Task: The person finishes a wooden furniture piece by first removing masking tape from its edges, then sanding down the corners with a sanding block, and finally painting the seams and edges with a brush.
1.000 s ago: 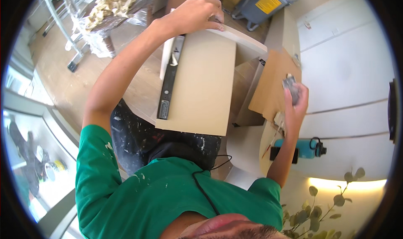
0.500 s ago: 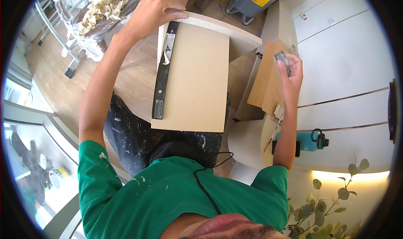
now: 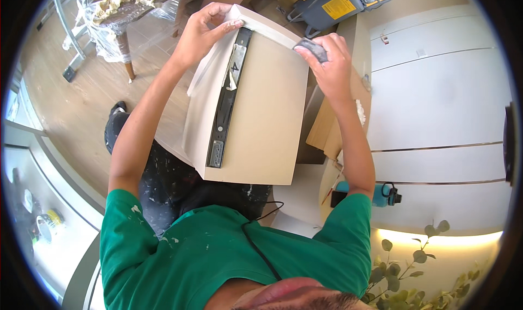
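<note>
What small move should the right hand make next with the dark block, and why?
Probably a short stroke along the far edge of the beige wooden drawer box. The right hand presses the dark grey sanding block on that edge, while the left hand grips the far left corner.

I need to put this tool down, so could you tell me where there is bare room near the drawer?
The wooden floor between the wrapped chair and the drawer is bare. To the drawer's right it is crowded: cardboard sheets, then a blue bottle. The left hand and right hand occupy the drawer's far edge.
</note>
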`<act>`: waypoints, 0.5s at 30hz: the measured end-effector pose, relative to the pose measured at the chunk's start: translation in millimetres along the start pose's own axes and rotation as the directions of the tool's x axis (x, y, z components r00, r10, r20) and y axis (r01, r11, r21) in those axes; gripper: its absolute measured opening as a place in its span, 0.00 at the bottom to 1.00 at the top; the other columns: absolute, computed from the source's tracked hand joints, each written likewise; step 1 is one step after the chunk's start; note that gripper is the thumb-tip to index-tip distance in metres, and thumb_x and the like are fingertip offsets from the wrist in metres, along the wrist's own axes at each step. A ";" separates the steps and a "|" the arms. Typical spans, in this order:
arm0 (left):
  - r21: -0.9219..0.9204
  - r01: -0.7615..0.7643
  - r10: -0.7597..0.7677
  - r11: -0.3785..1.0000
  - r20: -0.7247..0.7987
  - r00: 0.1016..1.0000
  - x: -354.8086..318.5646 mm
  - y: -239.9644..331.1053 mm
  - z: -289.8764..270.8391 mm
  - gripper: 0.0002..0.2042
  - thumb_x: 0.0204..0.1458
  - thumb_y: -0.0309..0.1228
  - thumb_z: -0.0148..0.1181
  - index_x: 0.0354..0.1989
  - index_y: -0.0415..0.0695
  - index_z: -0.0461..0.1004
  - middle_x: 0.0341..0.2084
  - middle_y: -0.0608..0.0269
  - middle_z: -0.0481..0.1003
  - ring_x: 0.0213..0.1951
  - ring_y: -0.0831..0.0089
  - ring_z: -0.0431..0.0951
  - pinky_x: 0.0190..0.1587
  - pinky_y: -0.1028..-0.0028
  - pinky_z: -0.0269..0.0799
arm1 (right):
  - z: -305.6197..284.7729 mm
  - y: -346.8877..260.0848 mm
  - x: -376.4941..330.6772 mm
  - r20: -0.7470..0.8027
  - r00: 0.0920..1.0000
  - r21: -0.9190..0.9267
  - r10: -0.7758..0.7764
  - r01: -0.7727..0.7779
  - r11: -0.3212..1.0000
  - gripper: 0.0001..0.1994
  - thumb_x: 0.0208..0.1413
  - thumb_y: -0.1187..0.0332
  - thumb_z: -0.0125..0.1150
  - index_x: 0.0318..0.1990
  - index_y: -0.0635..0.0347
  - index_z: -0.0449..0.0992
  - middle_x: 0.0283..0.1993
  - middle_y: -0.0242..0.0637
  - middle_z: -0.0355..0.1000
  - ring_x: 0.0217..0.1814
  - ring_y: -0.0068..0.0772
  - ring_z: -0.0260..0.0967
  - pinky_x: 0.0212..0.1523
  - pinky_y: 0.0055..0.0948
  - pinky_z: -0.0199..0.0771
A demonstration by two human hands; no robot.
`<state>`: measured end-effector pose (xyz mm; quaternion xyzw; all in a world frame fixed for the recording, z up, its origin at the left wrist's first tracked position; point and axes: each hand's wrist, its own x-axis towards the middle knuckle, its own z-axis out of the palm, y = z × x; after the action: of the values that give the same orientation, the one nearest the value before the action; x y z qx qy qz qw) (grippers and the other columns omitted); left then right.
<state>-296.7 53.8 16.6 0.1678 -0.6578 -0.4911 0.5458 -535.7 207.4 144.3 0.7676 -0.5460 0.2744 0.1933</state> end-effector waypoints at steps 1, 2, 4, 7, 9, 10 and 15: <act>-0.043 -0.008 0.006 0.999 -0.028 1.000 -2.0 -1.8 2.5 0.12 0.61 0.27 0.67 0.51 0.38 0.79 0.42 0.68 0.79 0.47 0.78 0.78 0.55 0.73 0.74 | 5.7 0.5 4.4 0.007 1.000 -0.014 -0.017 0.017 1.000 0.15 0.48 0.64 0.80 0.35 0.61 0.78 0.32 0.36 0.71 0.37 0.43 0.67 0.39 0.38 0.69; -0.018 -0.044 0.043 0.999 -0.042 0.998 -2.0 -3.4 4.3 0.13 0.61 0.27 0.67 0.51 0.38 0.79 0.42 0.68 0.79 0.46 0.78 0.78 0.55 0.72 0.73 | 6.6 0.0 8.6 0.022 1.000 -0.008 -0.010 0.011 1.000 0.15 0.48 0.64 0.80 0.34 0.61 0.78 0.32 0.36 0.71 0.37 0.43 0.67 0.39 0.39 0.68; 0.046 -0.109 0.112 0.993 -0.058 0.992 -1.2 0.0 4.4 0.13 0.60 0.27 0.67 0.51 0.38 0.79 0.41 0.68 0.78 0.46 0.77 0.78 0.55 0.72 0.73 | 12.5 -2.0 13.5 0.047 0.999 0.012 0.011 -0.011 1.000 0.15 0.48 0.64 0.80 0.34 0.61 0.78 0.32 0.36 0.71 0.37 0.43 0.66 0.38 0.39 0.68; 0.059 -0.110 0.115 0.992 -0.083 0.990 -2.0 -1.3 4.7 0.14 0.58 0.29 0.70 0.51 0.38 0.79 0.40 0.67 0.77 0.44 0.76 0.76 0.55 0.72 0.71 | 20.4 -8.1 25.1 0.074 0.997 0.041 -0.018 0.015 0.999 0.16 0.49 0.62 0.79 0.33 0.61 0.77 0.31 0.36 0.71 0.36 0.42 0.66 0.38 0.38 0.68; 0.079 -0.114 0.121 0.990 -0.093 0.988 -3.1 1.3 4.4 0.15 0.57 0.30 0.70 0.51 0.38 0.80 0.39 0.68 0.77 0.44 0.76 0.75 0.53 0.72 0.71 | 31.1 -15.3 43.4 0.116 0.991 0.085 -0.061 0.051 0.995 0.16 0.49 0.61 0.79 0.33 0.61 0.76 0.31 0.36 0.71 0.36 0.42 0.65 0.37 0.38 0.68; 0.080 -0.107 0.114 0.991 -0.089 0.989 -3.2 2.0 4.1 0.15 0.57 0.30 0.70 0.50 0.38 0.80 0.39 0.68 0.77 0.44 0.76 0.75 0.53 0.72 0.71 | 36.5 -18.2 50.7 0.136 0.988 0.109 -0.080 0.066 0.992 0.17 0.50 0.60 0.79 0.33 0.61 0.76 0.31 0.36 0.71 0.36 0.41 0.65 0.37 0.38 0.68; 0.090 -0.086 0.093 0.992 -0.079 0.993 -3.4 1.1 -0.3 0.14 0.57 0.31 0.71 0.49 0.38 0.80 0.40 0.68 0.77 0.44 0.76 0.74 0.54 0.71 0.70 | 24.9 -8.6 39.0 0.234 0.960 0.245 0.157 -0.215 0.946 0.18 0.50 0.60 0.80 0.29 0.61 0.75 0.23 0.33 0.68 0.29 0.32 0.63 0.32 0.32 0.65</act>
<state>-294.9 56.7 15.7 0.1818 -0.6623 -0.4296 0.5863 -512.5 166.8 149.7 0.7562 -0.5916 0.2796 0.0019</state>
